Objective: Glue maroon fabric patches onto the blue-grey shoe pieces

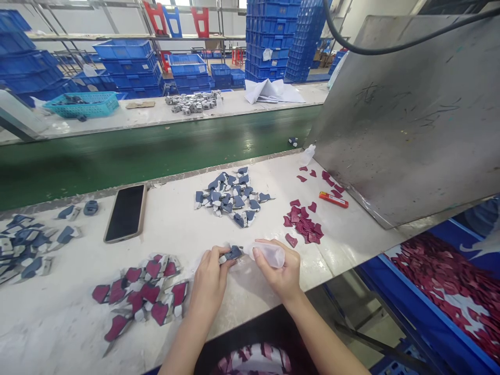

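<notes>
Between the fingers of my left hand is a small blue and white plastic part. A translucent squeeze bottle lies in the closed grip of my right hand, its tip pointing left at the blue part. Whether the tip touches it I cannot tell. Beyond my hands spreads a pile of similar blue and white parts. Loose maroon pieces are heaped to the right of that pile. Left of my left hand lies a group of parts with maroon faces.
A phone lies at left, near more blue parts. An orange-red stick-shaped item rests by a leaning metal panel. Behind the table runs a green belt. A blue bin of maroon pieces stands at lower right.
</notes>
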{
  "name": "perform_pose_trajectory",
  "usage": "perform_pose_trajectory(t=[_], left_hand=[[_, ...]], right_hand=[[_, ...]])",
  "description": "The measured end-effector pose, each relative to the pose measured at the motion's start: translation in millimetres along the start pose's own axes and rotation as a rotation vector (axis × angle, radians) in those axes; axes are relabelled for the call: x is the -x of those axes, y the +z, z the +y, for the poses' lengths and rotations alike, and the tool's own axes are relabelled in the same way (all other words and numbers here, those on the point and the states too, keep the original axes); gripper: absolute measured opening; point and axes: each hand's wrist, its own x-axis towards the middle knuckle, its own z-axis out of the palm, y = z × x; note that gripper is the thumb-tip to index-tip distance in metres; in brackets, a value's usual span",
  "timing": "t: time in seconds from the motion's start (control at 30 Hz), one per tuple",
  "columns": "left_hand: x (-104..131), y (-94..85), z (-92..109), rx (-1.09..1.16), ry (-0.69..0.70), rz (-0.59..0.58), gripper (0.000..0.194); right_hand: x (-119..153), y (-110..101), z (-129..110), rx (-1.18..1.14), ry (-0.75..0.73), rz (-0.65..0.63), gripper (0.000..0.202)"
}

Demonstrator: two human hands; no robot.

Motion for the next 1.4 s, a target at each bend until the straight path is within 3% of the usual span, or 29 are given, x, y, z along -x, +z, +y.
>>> perform_pose_trajectory(t=[0.6, 0.9, 1.4], left_hand=[[-1, 0.9, -1, -0.009, 0.028, 0.014, 0.014], [0, 1.0, -2, 0.006, 0.027, 0.024, 0.013], [1, -0.5, 0, 0.056, 0.001, 0.033, 0.013]], right_hand=[[10, -4, -2, -0.061, -0.010, 0.091, 0.010], [8, 13, -9, -0.009, 0.014, 0.035, 0.012], [5, 13, -8, 0.009, 0.018, -0.033, 0.014]])
